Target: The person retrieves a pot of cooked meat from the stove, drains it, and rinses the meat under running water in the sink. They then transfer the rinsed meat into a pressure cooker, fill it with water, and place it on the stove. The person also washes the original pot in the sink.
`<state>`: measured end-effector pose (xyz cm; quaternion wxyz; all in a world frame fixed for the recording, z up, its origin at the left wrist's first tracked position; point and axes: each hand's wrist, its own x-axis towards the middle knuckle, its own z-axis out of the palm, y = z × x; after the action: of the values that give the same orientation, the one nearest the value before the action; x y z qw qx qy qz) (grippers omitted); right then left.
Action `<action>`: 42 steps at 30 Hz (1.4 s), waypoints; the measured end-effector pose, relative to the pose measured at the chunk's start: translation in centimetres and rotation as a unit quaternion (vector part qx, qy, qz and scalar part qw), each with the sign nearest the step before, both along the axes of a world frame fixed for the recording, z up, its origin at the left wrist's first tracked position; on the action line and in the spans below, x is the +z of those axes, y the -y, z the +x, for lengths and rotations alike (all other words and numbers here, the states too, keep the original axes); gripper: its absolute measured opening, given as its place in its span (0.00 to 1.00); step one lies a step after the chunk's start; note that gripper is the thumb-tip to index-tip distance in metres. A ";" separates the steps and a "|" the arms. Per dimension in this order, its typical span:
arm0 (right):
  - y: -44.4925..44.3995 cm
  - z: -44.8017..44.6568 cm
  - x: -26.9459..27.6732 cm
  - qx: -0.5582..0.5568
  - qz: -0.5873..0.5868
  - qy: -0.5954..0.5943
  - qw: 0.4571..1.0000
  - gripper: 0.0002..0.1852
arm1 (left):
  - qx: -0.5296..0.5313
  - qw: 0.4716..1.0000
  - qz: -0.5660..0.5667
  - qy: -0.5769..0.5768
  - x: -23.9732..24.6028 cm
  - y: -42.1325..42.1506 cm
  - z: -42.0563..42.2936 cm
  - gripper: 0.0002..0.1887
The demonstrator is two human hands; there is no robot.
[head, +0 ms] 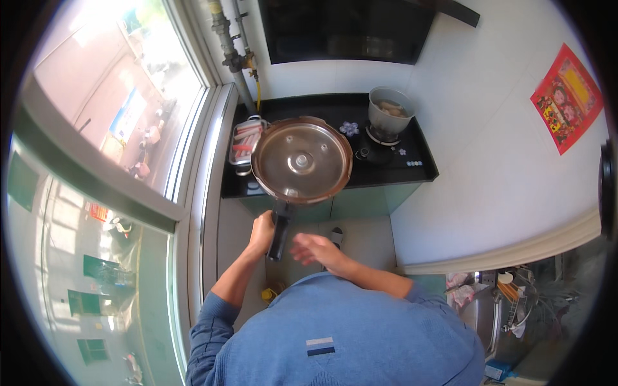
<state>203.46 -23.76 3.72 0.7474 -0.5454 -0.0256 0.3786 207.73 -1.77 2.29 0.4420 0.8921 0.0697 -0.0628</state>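
A round metal pressure cooker lid (302, 161), its inner face towards me, is up in front of the black stove top. The lid's long black handle (280, 234) points back at me. My left hand (263, 230) is closed around that handle from the left side. My right hand (316, 251) is blurred and holds nothing, its fingers apart just right of the handle's end. Behind the lid's left rim sits a metal tray (235, 161) of pink and red stick-shaped food. A grey metal pot (381, 118) stands on the right burner, with pieces of food in liquid inside.
The black glass stove top (410, 144) has a control knob (362, 153) at its front. Above hangs a dark range hood (347, 34). Gas pipes (231, 53) run up the back left corner, beside a window frame (198, 159). A yellow-capped bottle (268, 295) stands on the floor.
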 end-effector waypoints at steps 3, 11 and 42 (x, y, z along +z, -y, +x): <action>-3.6 9.0 -0.2 -0.028 -0.019 0.017 0.999 0.31 | 0.021 0.999 -0.008 0.045 -1.4 1.5 8.5 0.14; -1.2 27.1 0.2 -0.051 -0.028 0.035 0.998 0.15 | 0.088 0.995 0.035 0.036 -1.7 6.0 25.3 0.19; 16.9 34.9 6.6 -0.164 -0.152 0.098 0.970 0.18 | 0.135 0.990 -0.027 -0.035 -8.6 12.1 35.5 0.18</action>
<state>238.35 -40.63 10.36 0.7016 -0.6837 0.0487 0.1946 243.22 -13.90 -6.30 0.4676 0.8595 0.2031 -0.0353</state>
